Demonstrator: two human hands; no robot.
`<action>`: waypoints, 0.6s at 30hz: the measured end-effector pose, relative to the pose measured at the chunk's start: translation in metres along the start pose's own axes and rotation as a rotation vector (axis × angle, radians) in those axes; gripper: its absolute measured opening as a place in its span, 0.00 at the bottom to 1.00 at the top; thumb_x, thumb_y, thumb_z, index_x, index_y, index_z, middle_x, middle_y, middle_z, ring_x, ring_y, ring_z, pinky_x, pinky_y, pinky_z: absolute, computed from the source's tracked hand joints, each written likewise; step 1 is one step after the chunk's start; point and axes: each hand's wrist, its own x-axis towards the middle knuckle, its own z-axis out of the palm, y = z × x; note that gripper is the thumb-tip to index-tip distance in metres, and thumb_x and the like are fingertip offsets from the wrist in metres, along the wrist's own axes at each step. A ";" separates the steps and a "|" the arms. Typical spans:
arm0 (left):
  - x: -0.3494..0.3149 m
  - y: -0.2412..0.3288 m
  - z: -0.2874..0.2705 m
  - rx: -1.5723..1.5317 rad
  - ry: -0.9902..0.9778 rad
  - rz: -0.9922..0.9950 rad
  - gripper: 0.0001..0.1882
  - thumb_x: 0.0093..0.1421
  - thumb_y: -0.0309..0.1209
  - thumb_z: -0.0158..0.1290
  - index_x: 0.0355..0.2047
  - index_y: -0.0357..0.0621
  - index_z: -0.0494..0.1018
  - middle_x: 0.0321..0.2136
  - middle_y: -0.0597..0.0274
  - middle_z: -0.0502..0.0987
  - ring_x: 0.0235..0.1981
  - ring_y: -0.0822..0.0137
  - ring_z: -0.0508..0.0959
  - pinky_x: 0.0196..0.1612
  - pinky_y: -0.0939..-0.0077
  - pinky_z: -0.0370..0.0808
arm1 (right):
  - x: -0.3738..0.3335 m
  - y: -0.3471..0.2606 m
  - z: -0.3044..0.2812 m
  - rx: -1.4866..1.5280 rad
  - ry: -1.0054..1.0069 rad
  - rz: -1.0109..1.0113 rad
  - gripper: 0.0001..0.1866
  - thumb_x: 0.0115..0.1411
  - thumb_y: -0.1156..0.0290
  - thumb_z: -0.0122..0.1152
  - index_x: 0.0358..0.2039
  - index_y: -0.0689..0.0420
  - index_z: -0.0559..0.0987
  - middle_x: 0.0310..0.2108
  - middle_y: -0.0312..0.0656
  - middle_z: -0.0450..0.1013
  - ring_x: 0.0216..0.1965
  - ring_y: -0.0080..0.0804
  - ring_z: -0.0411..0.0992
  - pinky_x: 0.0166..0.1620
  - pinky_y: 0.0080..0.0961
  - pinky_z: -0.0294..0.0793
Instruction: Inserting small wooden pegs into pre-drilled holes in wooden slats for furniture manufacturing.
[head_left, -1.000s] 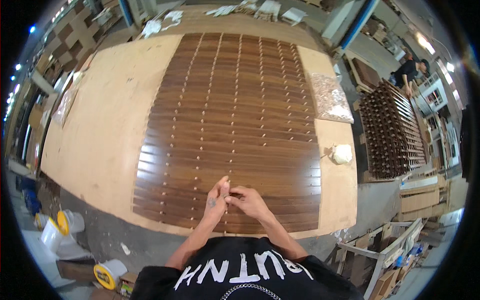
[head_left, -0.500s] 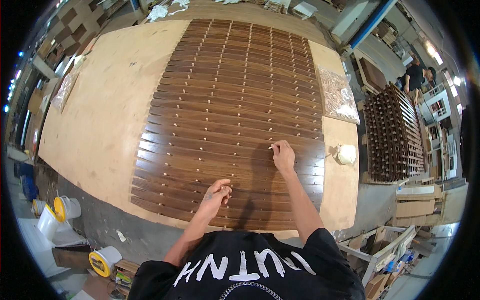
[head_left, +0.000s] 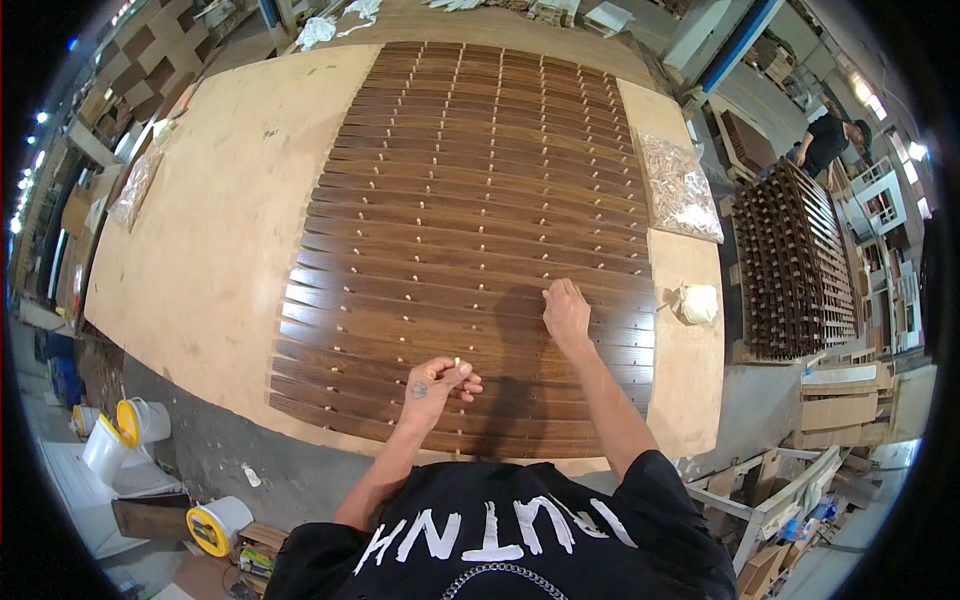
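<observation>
Dark brown wooden slats (head_left: 400, 240) lie side by side across the table, with rows of small pale wooden dowels (head_left: 482, 250) standing up from them. My right hand (head_left: 567, 318) is low over the slats right of the middle, its fingers pinched on a wooden dowel mostly hidden by the fingertips. Nearer to me, my left hand (head_left: 435, 392) is raised over the front slats. Its thumb and forefinger grip another dowel (head_left: 457, 361), while the other fingers curl below. Small dark holes show in the nearest slats on the right.
A clear bag of dowels (head_left: 682, 185) rests on the pale board (head_left: 690, 385) to the right, above a crumpled cream bundle (head_left: 697, 303). Another bag (head_left: 135, 188) lies at the far left. Beyond the table's right side are stacked slatted panels (head_left: 795, 265) and a person (head_left: 828, 142). Buckets (head_left: 218, 524) stand lower left.
My left hand has turned, bringing a dowel up between thumb and forefinger. The right fingertips have closed down at the slat, and the dowel they held out is now mostly covered.
</observation>
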 end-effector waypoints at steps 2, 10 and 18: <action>0.003 0.001 0.011 0.066 -0.007 -0.005 0.13 0.63 0.35 0.55 0.33 0.33 0.74 0.28 0.55 0.80 0.25 0.69 0.81 0.26 0.79 0.78 | -0.001 0.003 -0.002 -0.001 -0.013 0.008 0.06 0.56 0.73 0.59 0.30 0.60 0.72 0.33 0.46 0.71 0.38 0.46 0.71 0.37 0.40 0.75; 0.022 -0.014 0.041 0.298 -0.161 0.111 0.16 0.65 0.38 0.51 0.29 0.36 0.72 0.22 0.62 0.77 0.19 0.73 0.77 0.21 0.80 0.72 | 0.008 -0.002 0.000 -0.042 -0.027 -0.061 0.06 0.55 0.72 0.60 0.29 0.60 0.73 0.32 0.46 0.72 0.37 0.48 0.73 0.38 0.42 0.75; 0.001 -0.002 0.052 0.351 -0.199 0.205 0.16 0.64 0.39 0.52 0.28 0.37 0.73 0.21 0.60 0.77 0.18 0.74 0.77 0.19 0.81 0.71 | 0.007 -0.008 -0.016 -0.117 -0.212 0.014 0.09 0.57 0.69 0.60 0.35 0.59 0.77 0.37 0.49 0.73 0.39 0.51 0.73 0.41 0.42 0.75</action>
